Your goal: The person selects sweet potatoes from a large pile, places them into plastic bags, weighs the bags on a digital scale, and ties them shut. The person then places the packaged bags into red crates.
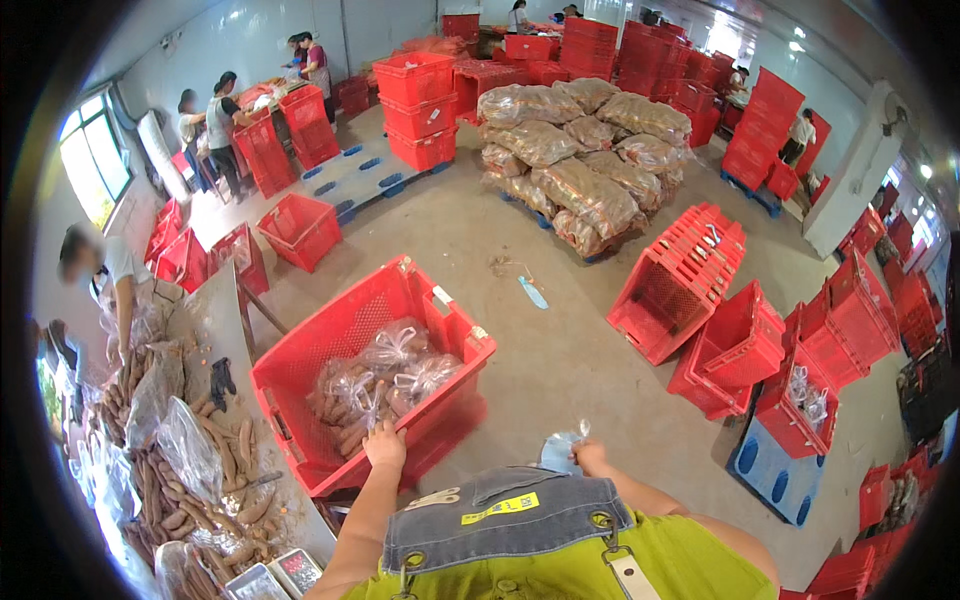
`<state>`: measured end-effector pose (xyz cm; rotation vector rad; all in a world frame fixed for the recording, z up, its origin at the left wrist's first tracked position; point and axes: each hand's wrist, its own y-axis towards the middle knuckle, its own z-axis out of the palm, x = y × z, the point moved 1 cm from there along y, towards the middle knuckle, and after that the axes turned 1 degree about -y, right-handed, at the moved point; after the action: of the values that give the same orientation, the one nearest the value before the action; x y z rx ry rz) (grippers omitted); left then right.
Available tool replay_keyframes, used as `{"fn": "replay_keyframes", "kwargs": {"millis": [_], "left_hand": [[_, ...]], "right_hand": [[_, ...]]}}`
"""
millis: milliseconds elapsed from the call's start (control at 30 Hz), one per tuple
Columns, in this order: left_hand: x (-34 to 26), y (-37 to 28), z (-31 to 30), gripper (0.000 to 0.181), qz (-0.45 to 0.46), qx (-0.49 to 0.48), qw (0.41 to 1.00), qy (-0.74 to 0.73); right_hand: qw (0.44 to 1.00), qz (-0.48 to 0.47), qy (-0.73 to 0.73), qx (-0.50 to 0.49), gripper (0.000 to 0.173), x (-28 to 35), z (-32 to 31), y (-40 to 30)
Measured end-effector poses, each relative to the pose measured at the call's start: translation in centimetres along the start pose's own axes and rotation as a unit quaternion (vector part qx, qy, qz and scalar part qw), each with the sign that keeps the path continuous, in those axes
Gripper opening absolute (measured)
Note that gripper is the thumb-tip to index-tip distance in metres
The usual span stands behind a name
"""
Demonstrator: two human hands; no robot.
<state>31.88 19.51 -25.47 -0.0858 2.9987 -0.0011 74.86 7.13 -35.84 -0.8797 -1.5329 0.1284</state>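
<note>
My left hand (385, 445) holds the near rim of a large red plastic crate (441, 390). Inside that crate are tied clear plastic bags (397, 343) of brown roots that look like sweet potatoes. My right hand (589, 454) is low at my right side, its fingers closed around a light-blue plastic piece (559, 452), perhaps a bag or film; its full shape is partly hidden. On the worktable (214, 307) to my left lie loose sweet potatoes (180, 491), clear plastic bags (191, 442) and a black glove (221, 382).
Filled sacks (585, 187) are piled on a pallet ahead. Red crates (679, 281) stand along the right, some by a blue pallet (780, 469). A blue scrap (533, 292) lies on the floor. A person (124, 281) works across the table; others stand farther back.
</note>
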Motion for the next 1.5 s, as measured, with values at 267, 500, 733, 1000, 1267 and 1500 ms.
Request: {"fn": "replay_keyframes", "kwargs": {"millis": [267, 500, 733, 1000, 1267, 1500], "left_hand": [[-0.1, 0.1, 0.6, 0.036, 0.026, -0.076, 0.996, -0.026], [-0.3, 0.2, 1.0, 0.028, 0.02, -0.075, 0.996, -0.035], [-3.2, -0.9, 0.6, 0.046, 0.0, -0.123, 0.992, -0.031], [-28.6, 5.0, 2.3, 0.038, 0.366, 0.152, 0.868, -0.299], [-33.9, 16.8, 5.1, 0.037, 0.264, 0.4, 0.86, -0.173], [-38.3, 36.7, 11.4, 0.035, 0.198, 0.459, 0.861, -0.094]], "right_hand": [[0.99, 0.058, -0.104, -0.077, 0.008, -3.9, -2.7, -4.3], [0.968, 0.063, -0.212, -0.12, 0.008, -6.3, -11.6, -4.6], [0.871, 0.04, -0.461, -0.166, 0.019, -12.2, -21.8, -2.1], [0.818, 0.182, -0.545, 0.008, 0.026, -14.6, -28.8, 5.8], [0.772, 0.101, -0.621, 0.093, 0.025, -13.0, -30.3, 20.5], [0.939, 0.156, -0.298, -0.069, 0.031, 6.4, -28.2, 31.6]]}}
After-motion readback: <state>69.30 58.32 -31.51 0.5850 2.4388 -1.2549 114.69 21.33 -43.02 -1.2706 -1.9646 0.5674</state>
